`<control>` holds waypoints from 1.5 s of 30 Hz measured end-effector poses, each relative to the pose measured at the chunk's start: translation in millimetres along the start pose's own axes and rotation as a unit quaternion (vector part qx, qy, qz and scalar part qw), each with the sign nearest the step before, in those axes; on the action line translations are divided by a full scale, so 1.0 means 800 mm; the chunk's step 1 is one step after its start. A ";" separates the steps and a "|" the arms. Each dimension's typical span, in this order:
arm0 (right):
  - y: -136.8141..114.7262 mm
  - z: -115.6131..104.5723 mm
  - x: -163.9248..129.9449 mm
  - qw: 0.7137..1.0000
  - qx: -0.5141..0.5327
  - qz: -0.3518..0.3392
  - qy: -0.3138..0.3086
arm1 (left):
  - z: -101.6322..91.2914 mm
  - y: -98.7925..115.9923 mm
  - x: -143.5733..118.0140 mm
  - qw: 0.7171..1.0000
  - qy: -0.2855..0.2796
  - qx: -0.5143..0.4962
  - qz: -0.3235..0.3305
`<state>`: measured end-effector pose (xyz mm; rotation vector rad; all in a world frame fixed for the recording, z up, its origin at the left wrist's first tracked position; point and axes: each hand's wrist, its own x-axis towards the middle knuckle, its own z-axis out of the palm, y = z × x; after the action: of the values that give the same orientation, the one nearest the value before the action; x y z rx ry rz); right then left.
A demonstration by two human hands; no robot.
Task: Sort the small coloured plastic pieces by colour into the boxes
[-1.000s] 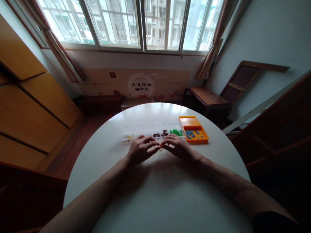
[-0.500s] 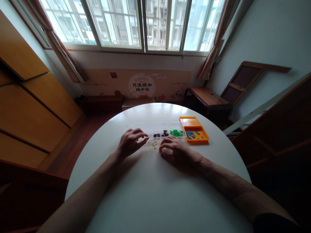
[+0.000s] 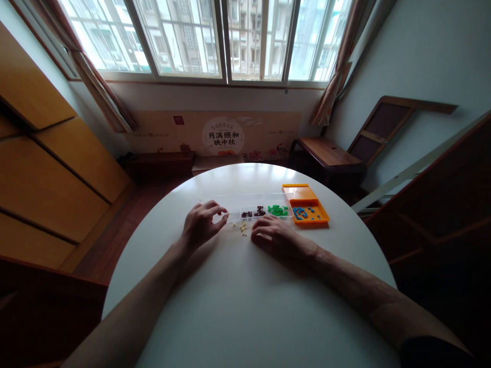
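My left hand (image 3: 200, 226) hovers over the left end of a clear compartment box (image 3: 256, 203), thumb and forefinger pinched together; anything between them is too small to see. My right hand (image 3: 275, 236) rests palm down on the white round table (image 3: 245, 306), fingers loosely bent, just in front of the box. A few small yellow pieces (image 3: 243, 228) lie loose on the table between my hands. The box holds brown pieces (image 3: 253, 211) and green pieces (image 3: 278, 209). My left hand hides its left compartments.
An orange tray (image 3: 307, 197) with blue pieces (image 3: 302, 213) stands at the box's right end. Beyond the table are a wooden bench (image 3: 326, 152), a window, wooden cabinets at the left and a dark wooden frame at the right.
My hands were together over the yellow pieces. My left hand has moved left to the box's left end, uncovering the pieces. My right hand has drawn back slightly and settled on the table.
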<state>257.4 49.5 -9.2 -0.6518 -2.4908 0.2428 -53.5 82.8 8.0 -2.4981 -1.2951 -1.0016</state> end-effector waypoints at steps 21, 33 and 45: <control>0.001 0.007 0.004 0.994 0.041 0.044 0.088 | 0.026 0.054 -0.008 0.988 -0.032 -0.102 0.111; 0.008 0.012 -0.001 0.987 0.086 0.052 0.127 | 0.024 0.059 -0.007 0.982 -0.045 -0.111 0.148; -0.003 -0.003 0.000 0.995 0.007 0.038 0.092 | -0.002 0.022 0.004 0.992 -0.021 -0.083 0.092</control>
<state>257.6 48.0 -6.4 -0.7305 -2.2886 0.2184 -39.0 73.3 13.8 -2.7156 -1.0045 -1.0580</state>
